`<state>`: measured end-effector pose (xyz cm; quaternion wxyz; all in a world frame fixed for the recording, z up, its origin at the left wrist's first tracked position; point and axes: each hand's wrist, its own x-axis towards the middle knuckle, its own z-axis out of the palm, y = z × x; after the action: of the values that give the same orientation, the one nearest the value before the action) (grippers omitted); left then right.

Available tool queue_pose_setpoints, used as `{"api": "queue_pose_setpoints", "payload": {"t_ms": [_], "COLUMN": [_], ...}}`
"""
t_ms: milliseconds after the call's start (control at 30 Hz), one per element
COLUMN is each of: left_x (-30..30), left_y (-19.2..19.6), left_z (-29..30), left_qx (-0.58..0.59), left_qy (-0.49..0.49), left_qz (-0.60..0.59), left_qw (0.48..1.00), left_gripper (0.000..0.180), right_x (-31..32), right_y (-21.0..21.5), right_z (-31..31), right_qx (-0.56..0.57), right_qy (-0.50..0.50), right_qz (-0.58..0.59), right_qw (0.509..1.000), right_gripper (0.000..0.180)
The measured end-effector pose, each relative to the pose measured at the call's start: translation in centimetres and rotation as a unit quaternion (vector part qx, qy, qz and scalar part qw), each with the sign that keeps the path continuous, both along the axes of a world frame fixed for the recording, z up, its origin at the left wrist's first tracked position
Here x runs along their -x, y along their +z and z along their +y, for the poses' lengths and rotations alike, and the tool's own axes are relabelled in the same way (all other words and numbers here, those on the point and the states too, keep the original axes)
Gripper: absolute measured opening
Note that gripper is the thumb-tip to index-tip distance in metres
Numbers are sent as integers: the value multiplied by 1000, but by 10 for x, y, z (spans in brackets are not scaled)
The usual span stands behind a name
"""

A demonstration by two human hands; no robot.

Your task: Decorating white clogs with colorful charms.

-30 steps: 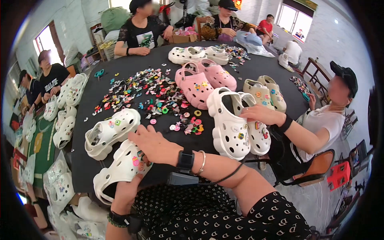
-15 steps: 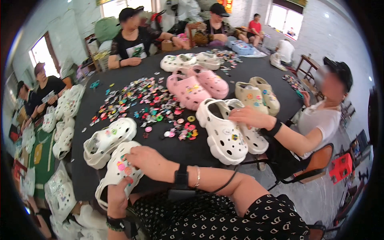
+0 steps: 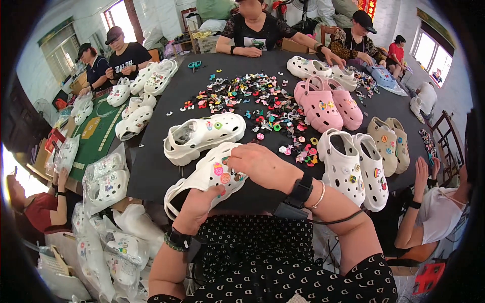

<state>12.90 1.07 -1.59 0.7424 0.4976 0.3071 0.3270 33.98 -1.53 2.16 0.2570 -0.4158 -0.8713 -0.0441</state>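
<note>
A white clog [image 3: 208, 170] with colourful charms lies tilted at the table's near edge, its heel strap toward me. My left hand [image 3: 198, 206] grips it at the foot opening, thumb on top, the other fingers hidden inside. My right hand [image 3: 268, 165] is closed over the toe part, fingertips pressed together beside a pink swirl charm [image 3: 217, 168]; what they pinch is hidden. Just beyond lies a second white clog [image 3: 203, 132] with a few charms. A heap of loose charms [image 3: 275, 108] spreads across the black table [image 3: 151, 174].
White clogs [image 3: 348, 174], pink clogs [image 3: 323, 108] and beige clogs [image 3: 386, 151] stand to the right. Farther back is another white pair [image 3: 309, 68]. Bagged clogs [image 3: 106, 184] hang past the table's left edge. Several people sit around; one person's hand [image 3: 333, 56] reaches toward the far white clogs.
The view has swung left, so everything sits farther right. My hands stay on the same clog, with the right fingers still at its toe part. A co-worker's arm across the table now reaches farther out.
</note>
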Motion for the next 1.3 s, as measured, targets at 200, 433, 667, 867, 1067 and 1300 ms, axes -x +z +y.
{"api": "queue_pose_setpoints", "payload": {"t_ms": [200, 433, 667, 867, 1067, 1300], "left_x": [-1, -1, 0, -2, -3, -11], "left_y": [4, 4, -1, -2, -2, -2], "left_z": [-1, 0, 1, 2, 2, -6], "left_qx": [-5, -15, 6, 19, 15, -32], "left_qy": [-8, -15, -3, 2, 0, 4], "left_qz": [-1, -7, -12, -15, -2, -12], "left_qw": [1000, 1000, 1000, 1000, 1000, 999], "left_gripper": [60, 60, 58, 58, 61, 65], "right_x": [9, 7, 6, 12, 12, 11], "right_y": [19, 12, -10, -8, -2, 0], "right_z": [-2, 1, -3, -7, -7, -5], "right_qx": [15, 12, 73, 52, 20, 21], "right_qy": [23, 35, -41, -43, -42, -139], "right_qz": [-115, -71, 157, 120, 37, 51], "right_qw": [993, 997, 984, 991, 998, 989], "right_gripper": [12, 7, 11, 16, 20, 35]}}
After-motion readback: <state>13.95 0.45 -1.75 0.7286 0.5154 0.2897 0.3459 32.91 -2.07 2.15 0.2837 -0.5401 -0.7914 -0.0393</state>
